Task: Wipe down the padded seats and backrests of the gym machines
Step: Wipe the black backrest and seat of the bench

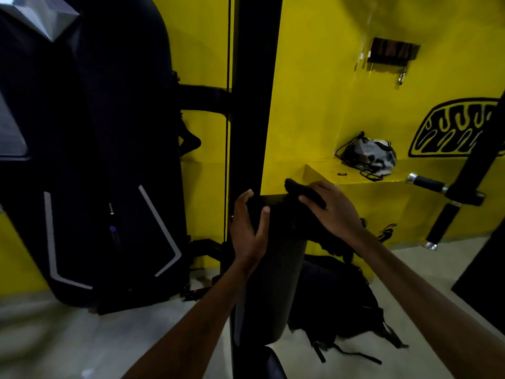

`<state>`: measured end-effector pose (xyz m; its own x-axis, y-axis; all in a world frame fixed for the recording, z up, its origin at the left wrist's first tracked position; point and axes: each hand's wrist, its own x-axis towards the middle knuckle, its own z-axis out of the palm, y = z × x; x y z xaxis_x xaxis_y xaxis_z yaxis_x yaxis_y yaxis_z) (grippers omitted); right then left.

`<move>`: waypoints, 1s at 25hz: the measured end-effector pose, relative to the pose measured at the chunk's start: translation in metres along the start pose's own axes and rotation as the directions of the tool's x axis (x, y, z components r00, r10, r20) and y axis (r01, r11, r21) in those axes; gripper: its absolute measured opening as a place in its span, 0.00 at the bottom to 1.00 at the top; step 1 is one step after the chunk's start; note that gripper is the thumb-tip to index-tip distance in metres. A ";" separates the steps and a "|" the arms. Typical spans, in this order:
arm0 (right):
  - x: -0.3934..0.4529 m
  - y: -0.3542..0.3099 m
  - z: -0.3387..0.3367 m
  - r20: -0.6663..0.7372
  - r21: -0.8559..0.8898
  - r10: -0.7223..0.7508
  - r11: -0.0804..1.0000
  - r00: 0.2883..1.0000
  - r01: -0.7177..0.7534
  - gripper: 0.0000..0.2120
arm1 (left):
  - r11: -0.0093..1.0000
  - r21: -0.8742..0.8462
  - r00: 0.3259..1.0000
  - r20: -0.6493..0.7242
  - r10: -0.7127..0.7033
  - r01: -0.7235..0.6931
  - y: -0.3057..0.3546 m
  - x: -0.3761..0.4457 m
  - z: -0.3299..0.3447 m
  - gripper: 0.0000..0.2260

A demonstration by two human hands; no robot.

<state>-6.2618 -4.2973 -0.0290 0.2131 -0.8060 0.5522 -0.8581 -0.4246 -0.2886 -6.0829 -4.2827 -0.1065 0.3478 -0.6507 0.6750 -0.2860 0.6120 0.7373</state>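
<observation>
A tall black padded backrest (273,283) stands upright in the middle of the view, in front of a black steel post (254,105). My left hand (250,231) grips the backrest's top left edge, thumb and fingers curled around it. My right hand (332,209) presses a black cloth (302,191) flat onto the backrest's top right corner, with the fingers straight. Part of the cloth hangs down behind the pad under my right wrist.
A large black machine shroud (95,160) with grey stripes fills the left. A yellow wall ledge (355,173) carries a grey drawstring bag (374,157). A black backpack (336,296) lies on the floor to the right. Machine handles (437,187) jut in at the right.
</observation>
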 end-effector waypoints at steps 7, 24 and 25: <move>-0.001 -0.020 -0.008 0.019 -0.076 -0.175 0.981 0.984 0.176 0.23 | 1.000 0.014 1.000 0.006 0.009 -0.009 0.000 0.003 0.001 0.26; -0.001 -0.022 -0.009 0.100 -0.115 -0.206 0.969 0.973 0.217 0.23 | 0.995 -0.044 0.973 0.210 0.095 -0.088 -0.011 -0.004 -0.013 0.34; 0.002 -0.018 -0.012 0.088 -0.072 -0.126 0.989 0.988 0.133 0.20 | 0.995 -0.056 0.973 0.214 0.091 -0.081 -0.011 -0.003 -0.013 0.34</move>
<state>-6.2519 -4.2868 -0.0131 0.3601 -0.7794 0.5128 -0.8538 -0.4968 -0.1556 -6.0692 -4.2815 -0.1174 0.1214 -0.6730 0.7296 -0.2628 0.6870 0.6775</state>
